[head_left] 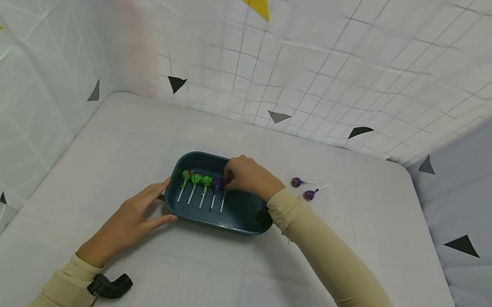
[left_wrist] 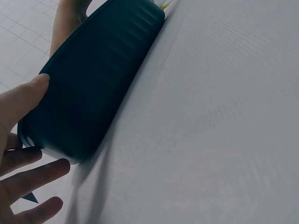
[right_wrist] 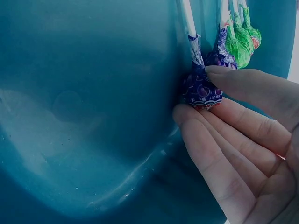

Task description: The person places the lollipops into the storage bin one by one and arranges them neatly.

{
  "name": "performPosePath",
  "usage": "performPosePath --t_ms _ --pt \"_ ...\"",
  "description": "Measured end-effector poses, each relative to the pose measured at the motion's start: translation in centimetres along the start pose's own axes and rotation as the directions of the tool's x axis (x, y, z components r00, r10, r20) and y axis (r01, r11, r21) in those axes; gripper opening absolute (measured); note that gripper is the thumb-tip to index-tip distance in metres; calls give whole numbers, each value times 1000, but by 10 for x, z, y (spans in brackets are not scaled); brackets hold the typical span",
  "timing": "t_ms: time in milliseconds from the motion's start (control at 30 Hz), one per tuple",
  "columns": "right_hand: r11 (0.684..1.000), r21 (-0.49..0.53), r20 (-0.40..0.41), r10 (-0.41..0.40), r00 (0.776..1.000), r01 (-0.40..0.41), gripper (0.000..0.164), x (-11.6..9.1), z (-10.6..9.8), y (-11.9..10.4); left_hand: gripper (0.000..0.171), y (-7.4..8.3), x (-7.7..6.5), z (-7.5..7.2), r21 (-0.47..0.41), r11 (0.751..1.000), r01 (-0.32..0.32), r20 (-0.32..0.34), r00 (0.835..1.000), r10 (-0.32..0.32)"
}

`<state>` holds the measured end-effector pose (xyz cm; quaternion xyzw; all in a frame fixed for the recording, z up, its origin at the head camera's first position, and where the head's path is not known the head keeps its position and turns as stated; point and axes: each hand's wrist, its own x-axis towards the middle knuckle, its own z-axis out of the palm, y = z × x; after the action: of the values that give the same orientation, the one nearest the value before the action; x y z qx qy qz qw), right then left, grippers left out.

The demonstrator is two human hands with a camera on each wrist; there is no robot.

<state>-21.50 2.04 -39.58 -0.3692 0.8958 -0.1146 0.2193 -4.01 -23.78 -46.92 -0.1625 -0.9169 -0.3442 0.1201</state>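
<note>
A dark teal tray (head_left: 240, 213) holds a row of lollipops, their sticks toward the front. Three green-wrapped lollipops (head_left: 196, 180) are on the left, followed by a purple one (head_left: 216, 186). My right hand (head_left: 252, 175) reaches over the back of the tray. In the right wrist view, its thumb and fingers pinch the wrapped head of another purple lollipop (right_wrist: 202, 91), close beside the row. My left hand (head_left: 131, 221) rests against the tray's left end. Its thumb touches the long side wall (left_wrist: 88, 88) and its other fingers extend fairly straight around the corner.
Two more purple lollipops, one farther back (head_left: 296, 182) and one nearer (head_left: 309, 195), lie on the white-covered table (head_left: 195, 274) right of the tray. Patterned white sheets (head_left: 310, 69) hang behind and at both sides.
</note>
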Motion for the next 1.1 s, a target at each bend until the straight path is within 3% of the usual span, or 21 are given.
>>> performPosePath --t_ms 1100 --pt "1000 22 -14 -5 1000 5 25 -16 -14 1 95 2 0 0 5 1000 8 0 1000 -8"
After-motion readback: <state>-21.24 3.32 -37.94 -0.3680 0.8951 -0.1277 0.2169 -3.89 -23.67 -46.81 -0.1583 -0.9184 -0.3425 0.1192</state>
